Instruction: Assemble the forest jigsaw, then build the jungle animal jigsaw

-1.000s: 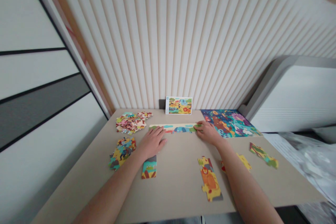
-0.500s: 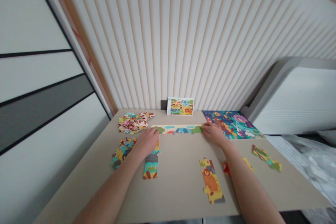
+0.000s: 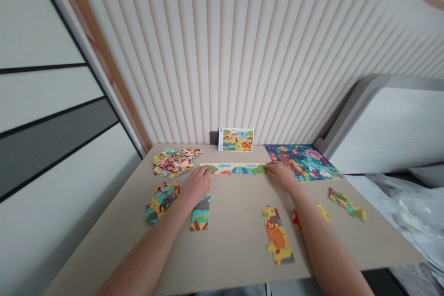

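Note:
A joined row of jigsaw puzzle pieces (image 3: pixel 239 169), showing trees and a blue elephant, lies flat across the table. My left hand (image 3: pixel 197 184) has its fingertips closed on the left end of this row. At the right end, my right hand (image 3: pixel 280 173) has its fingers drawn together on the edge. A joined puzzle column (image 3: pixel 200 218) with a green frog runs towards me from the left end, partly covered by my left hand. Nearer me, below my right hand, lies a joined lion section (image 3: pixel 277 236). My right forearm partly hides a red piece (image 3: pixel 295 218).
The picture card (image 3: pixel 236 139) leans against the ribbed wall. Two piles of loose pieces (image 3: pixel 175 163) (image 3: pixel 162 201) are at the left. A dark blue puzzle (image 3: pixel 305 161) lies back right; a green joined strip (image 3: pixel 347 203) and a yellow piece (image 3: pixel 323 212) lie at the right.
The whole view has shifted slightly. Both hands stay at the two ends of the puzzle row, with hardly any movement against the table.

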